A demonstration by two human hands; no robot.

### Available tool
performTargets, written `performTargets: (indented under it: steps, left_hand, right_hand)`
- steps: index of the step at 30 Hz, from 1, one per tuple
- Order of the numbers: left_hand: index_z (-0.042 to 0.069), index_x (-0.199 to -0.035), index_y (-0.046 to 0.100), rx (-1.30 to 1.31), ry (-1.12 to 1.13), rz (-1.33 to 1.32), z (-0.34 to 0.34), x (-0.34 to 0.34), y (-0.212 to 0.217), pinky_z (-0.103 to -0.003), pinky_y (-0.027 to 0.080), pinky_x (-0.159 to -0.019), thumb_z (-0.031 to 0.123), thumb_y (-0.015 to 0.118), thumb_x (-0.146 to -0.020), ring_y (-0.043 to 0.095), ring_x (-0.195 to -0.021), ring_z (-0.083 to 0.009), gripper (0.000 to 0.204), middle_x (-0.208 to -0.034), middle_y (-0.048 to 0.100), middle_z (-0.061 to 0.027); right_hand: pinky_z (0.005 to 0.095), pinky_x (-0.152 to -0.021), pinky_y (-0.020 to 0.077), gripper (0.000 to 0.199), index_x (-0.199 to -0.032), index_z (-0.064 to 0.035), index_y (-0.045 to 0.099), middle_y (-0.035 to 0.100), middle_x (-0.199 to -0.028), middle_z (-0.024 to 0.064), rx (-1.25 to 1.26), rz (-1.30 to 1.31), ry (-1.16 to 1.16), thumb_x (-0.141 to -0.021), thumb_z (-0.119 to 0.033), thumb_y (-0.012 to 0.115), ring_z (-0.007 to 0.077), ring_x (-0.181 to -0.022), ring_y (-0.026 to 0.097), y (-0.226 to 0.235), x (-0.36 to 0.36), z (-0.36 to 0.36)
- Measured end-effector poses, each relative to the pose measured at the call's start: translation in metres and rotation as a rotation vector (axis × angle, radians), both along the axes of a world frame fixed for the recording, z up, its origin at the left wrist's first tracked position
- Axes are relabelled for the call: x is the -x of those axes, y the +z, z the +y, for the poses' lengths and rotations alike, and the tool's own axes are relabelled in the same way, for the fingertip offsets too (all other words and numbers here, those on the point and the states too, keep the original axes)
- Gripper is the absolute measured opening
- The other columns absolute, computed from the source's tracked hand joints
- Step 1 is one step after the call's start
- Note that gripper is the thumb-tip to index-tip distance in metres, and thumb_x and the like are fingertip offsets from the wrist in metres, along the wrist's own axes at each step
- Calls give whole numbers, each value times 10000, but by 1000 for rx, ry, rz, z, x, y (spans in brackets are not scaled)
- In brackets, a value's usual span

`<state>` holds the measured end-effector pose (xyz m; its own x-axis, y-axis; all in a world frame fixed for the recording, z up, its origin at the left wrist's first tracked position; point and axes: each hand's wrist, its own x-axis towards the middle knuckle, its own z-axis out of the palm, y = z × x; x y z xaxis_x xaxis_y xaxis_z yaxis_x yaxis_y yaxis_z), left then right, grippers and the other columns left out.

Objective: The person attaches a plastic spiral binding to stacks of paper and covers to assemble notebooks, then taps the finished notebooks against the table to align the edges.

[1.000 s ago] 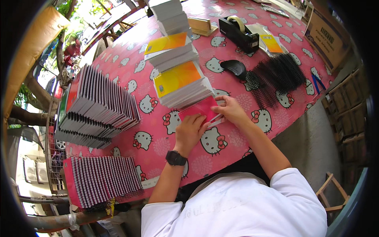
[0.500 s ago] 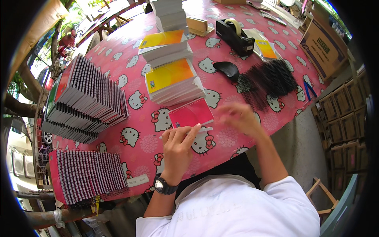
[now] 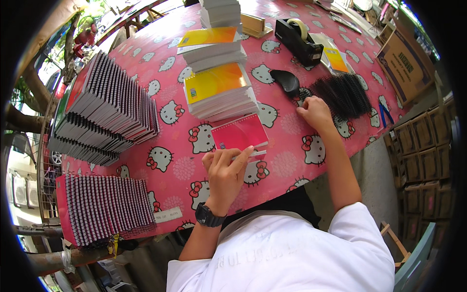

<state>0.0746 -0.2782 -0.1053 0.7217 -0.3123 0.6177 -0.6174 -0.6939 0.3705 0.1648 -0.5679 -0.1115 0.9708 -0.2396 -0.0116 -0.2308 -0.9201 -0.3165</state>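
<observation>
Near the middle of the table lies a small pink-covered notebook [image 3: 239,132] with a row of punched holes along its far edge. My left hand [image 3: 226,168], a dark watch on its wrist, grips the near edge with thumb and curled fingers. A thin white strip [image 3: 258,154] shows beside the thumb. Over to the right, my right hand [image 3: 315,113] has its fingers curled together at the left side of a pile of black spiral coils [image 3: 344,95]. Whatever is between those fingers, if anything, is hidden. A curved black object [image 3: 285,82] lies just beyond that hand.
Stacks of yellow-orange-covered page blocks [image 3: 219,90] stand beyond the notebook. Spiral-bound notebooks [image 3: 109,112] are piled at left, with more bound pink ones [image 3: 107,207] nearer. Farther right are a black tape dispenser [image 3: 297,44], blue-handled pliers [image 3: 386,114] and a cardboard box [image 3: 406,63].
My right hand has moved away from beside the pink notebook, rightward and farther out to the black coils, and its fingers have curled in. My left hand stays at the notebook's near edge.
</observation>
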Motion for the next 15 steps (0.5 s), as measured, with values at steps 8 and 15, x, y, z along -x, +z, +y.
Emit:
performTargets:
  steps: [8, 15]
  left_hand:
    - [169, -1040, 725, 30, 7, -57, -1, -3, -3, -327, 331, -785, 127, 720, -783, 549, -756, -144, 260, -828, 636, 22]
    - [141, -974, 718, 114, -34, 6, 1, 1, 1, -334, 335, -774, 125, 732, -774, 556, -765, -159, 201, -827, 637, 10]
  right_hand:
    - [365, -821, 477, 267, -1131, -18, 611, 632, -965, 147, -416, -444, 378, -882, -15, 515, 285, -912, 623, 8, 55, 41]
    - [299, -725, 498, 249, -1022, -33, 672, 633, -921, 94, -780, -63, 560, -783, 31, 646, 191, -823, 629, 38, 81, 67]
